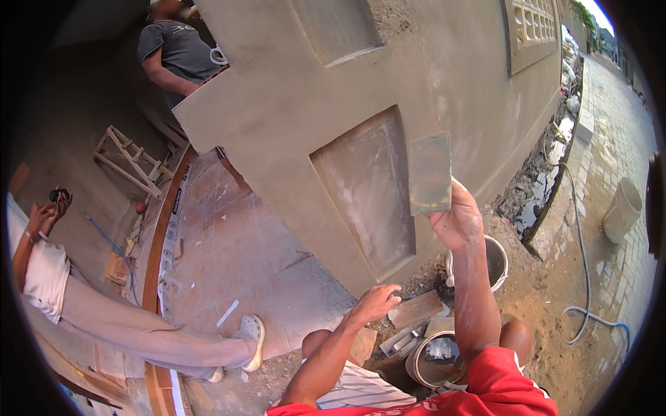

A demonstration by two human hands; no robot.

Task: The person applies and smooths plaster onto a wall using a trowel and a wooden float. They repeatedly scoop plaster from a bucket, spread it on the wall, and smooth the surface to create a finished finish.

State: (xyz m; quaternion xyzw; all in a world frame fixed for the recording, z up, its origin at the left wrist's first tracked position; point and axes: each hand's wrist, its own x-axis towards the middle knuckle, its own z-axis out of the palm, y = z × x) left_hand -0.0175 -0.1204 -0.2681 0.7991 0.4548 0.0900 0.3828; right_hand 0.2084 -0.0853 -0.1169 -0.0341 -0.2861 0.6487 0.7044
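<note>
My right hand (458, 220) grips the lower right corner of a flat rectangular grey-green pad (430, 173), like a plastering float. The pad is held up flat at the grey plastered wall (277, 139), just right of a recessed panel (368, 187). Whether it presses on the plaster I cannot tell. Below the recess, near the wall's lower edge, my left hand (375, 304) is open with its fingers loosely bent and nothing visible in it.
Two buckets, one (496, 263) by the wall and one (433, 364) near my knees, stand beside broken tile pieces (416, 308). Another bucket (622, 210) and a hose (583, 256) lie right. One person (182, 59) stands behind the wall; another (139, 333) is at left.
</note>
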